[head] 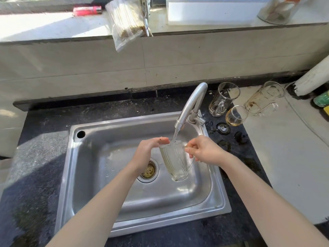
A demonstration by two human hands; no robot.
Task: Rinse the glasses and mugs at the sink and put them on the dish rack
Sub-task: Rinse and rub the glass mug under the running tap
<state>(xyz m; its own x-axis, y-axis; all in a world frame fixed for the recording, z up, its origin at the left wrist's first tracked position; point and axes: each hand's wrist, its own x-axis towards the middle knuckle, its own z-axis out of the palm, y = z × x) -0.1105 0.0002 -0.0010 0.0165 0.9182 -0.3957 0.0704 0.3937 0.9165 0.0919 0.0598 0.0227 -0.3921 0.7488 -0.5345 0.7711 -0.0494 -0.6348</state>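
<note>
Head view: glass mug (175, 163) held over the sink (71, 166) under the faucet (191, 106) stream. Right hand (204, 150) pinches its handle; left hand (148, 150) lies straight-fingered against the rim. Left thumb is hidden, and the mug's clear wall blurs into the steel.

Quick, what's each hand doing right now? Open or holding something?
Left hand: open, fingers straight at the rim of the glass mug.
Right hand: closed, pinching the glass mug by its handle.
</note>
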